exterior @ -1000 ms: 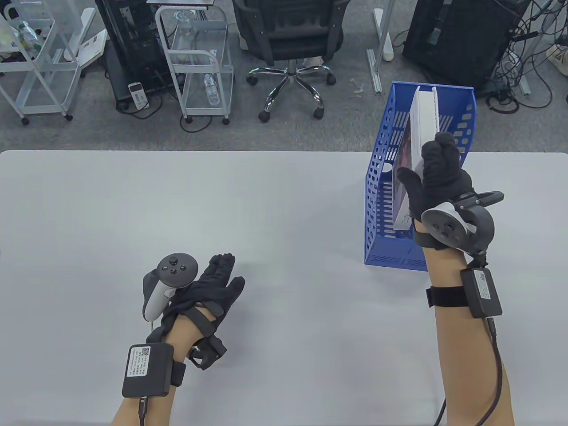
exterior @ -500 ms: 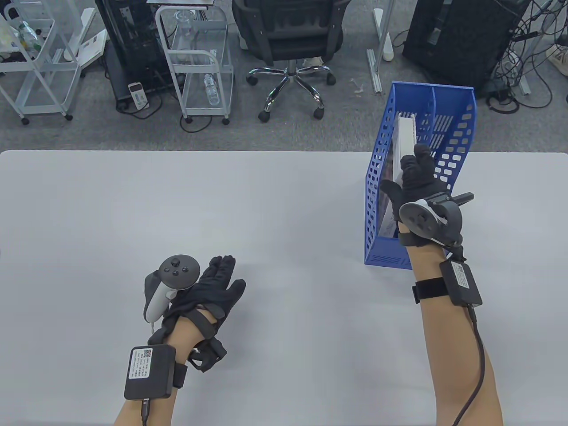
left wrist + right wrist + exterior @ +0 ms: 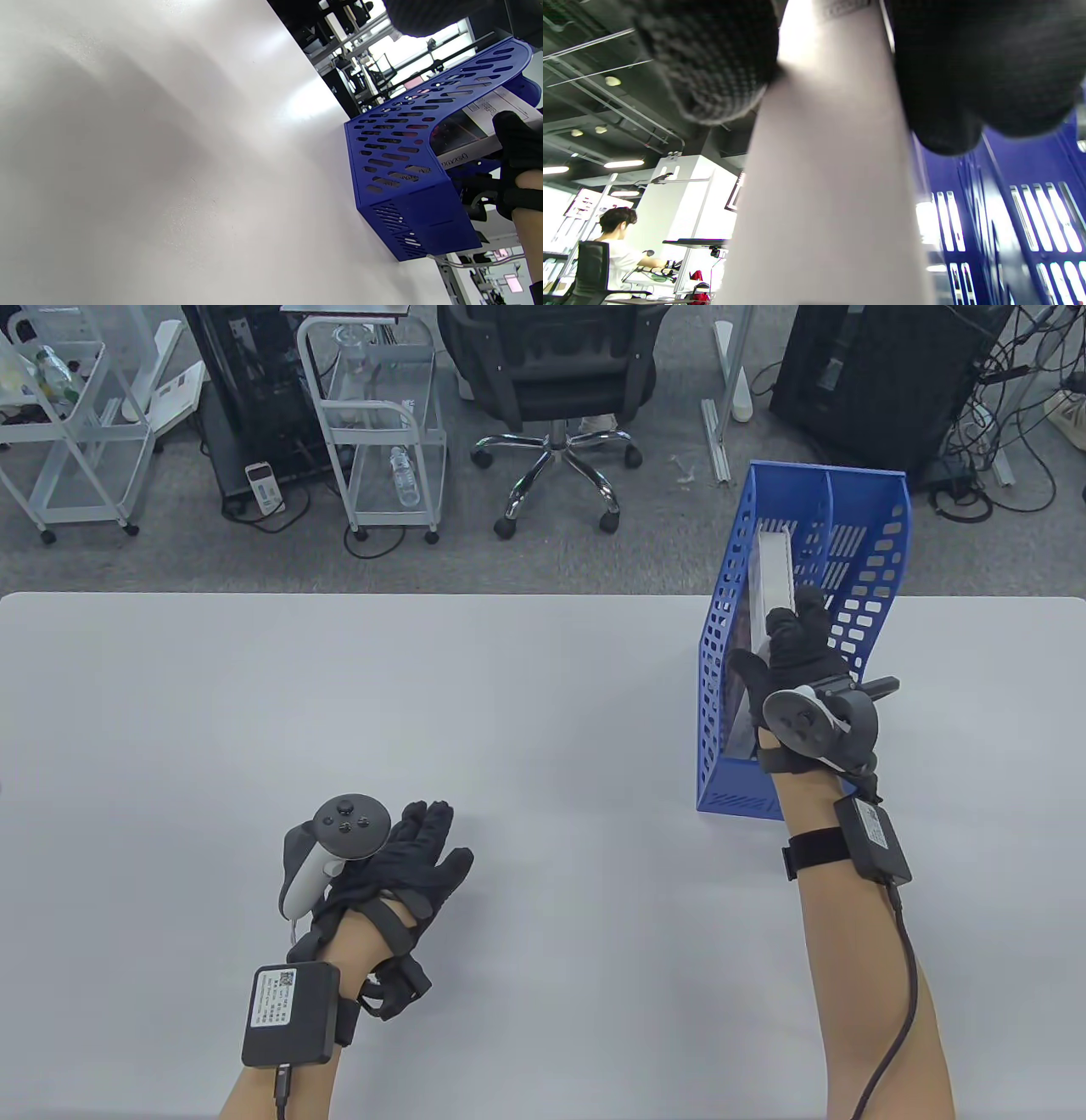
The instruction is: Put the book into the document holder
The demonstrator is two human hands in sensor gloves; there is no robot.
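A blue perforated document holder [image 3: 882,560] stands at the table's far right edge, with two compartments; it also shows in the left wrist view [image 3: 394,169]. A white book [image 3: 776,568] stands on edge in the left compartment, its top below the holder's rim. My right hand [image 3: 785,653] grips the book's near end, thumb on the left face and fingers on the right. The right wrist view shows the white book edge [image 3: 831,190] between thumb and fingers. My left hand [image 3: 416,853] rests flat and open on the table, holding nothing.
The white table [image 3: 424,712] spreads between the hands. Beyond its far edge stand an office chair [image 3: 551,381], white wire carts [image 3: 382,432] and black cabinets [image 3: 882,381] on the floor.
My right hand has lowered the book down into the holder's left compartment, moving slightly left and down. My left hand shifted a little toward me and stayed flat.
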